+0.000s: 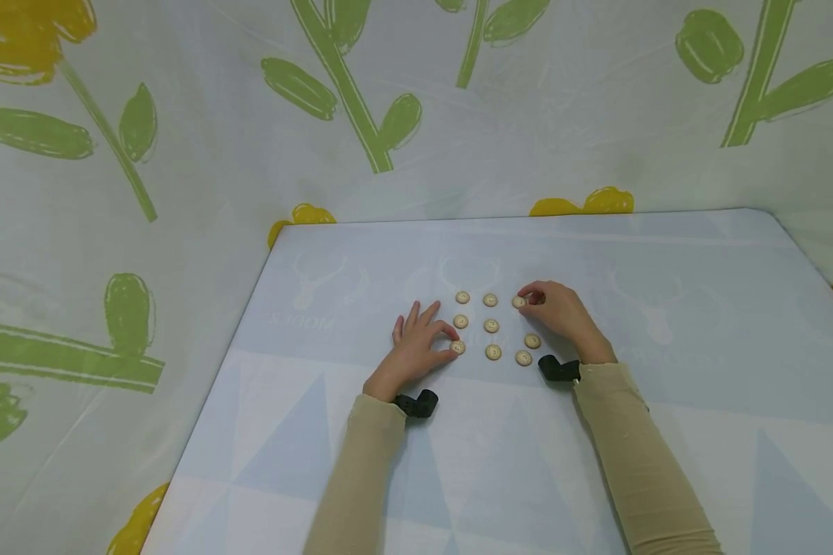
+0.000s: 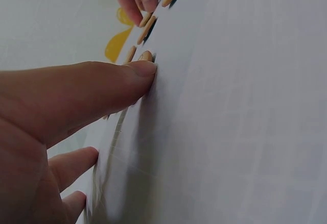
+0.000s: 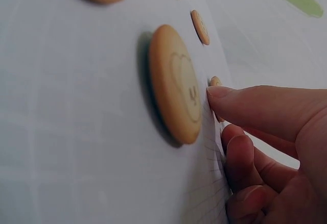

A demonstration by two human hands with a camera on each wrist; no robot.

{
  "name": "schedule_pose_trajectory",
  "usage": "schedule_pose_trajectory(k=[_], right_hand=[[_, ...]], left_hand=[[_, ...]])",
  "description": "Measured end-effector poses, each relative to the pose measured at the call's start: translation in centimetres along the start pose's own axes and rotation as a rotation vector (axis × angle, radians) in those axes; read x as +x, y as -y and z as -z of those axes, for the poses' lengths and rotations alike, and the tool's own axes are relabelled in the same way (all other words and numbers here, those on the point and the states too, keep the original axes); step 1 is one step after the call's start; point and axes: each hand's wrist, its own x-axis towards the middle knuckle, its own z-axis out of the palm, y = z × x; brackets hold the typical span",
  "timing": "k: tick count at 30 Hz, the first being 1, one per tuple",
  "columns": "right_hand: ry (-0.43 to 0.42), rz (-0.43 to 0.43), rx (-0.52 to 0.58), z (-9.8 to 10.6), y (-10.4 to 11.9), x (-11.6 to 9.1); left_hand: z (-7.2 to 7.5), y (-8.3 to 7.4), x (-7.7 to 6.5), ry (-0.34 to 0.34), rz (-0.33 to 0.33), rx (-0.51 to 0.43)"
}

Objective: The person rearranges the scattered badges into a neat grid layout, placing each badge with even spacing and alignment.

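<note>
Several small round wooden discs lie in rough rows on the table. My left hand (image 1: pixel 413 354) pinches the front-left disc (image 1: pixel 458 348) between thumb and index finger, its other fingers spread. In the left wrist view the thumb covers most of that disc (image 2: pixel 146 56). At the far right of the back row, my right hand (image 1: pixel 558 312) holds another disc (image 1: pixel 519 301) by its edges with thumb and index finger. Nearest the right wrist camera, a loose disc (image 3: pixel 173 86) shows a thin rounded outline and a dark mark like a 4.
Two more back-row discs stand at the left (image 1: pixel 462 297) and middle (image 1: pixel 490 300). A loose disc (image 1: pixel 532 341) sits slightly right of the rows, near the black right wrist camera (image 1: pixel 558 368). The pale blue patterned tabletop (image 1: pixel 680 478) ends at a flower-print curtain (image 1: pixel 201 154).
</note>
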Motion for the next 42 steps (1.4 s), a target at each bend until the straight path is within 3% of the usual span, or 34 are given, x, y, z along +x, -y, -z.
schedule_pose_trajectory(k=[42], right_hand=[[0.018, 0.006, 0.018, 0.18, -0.21, -0.03]], left_hand=[[-0.2, 0.1, 0.12, -0.003, 0.004, 0.001]])
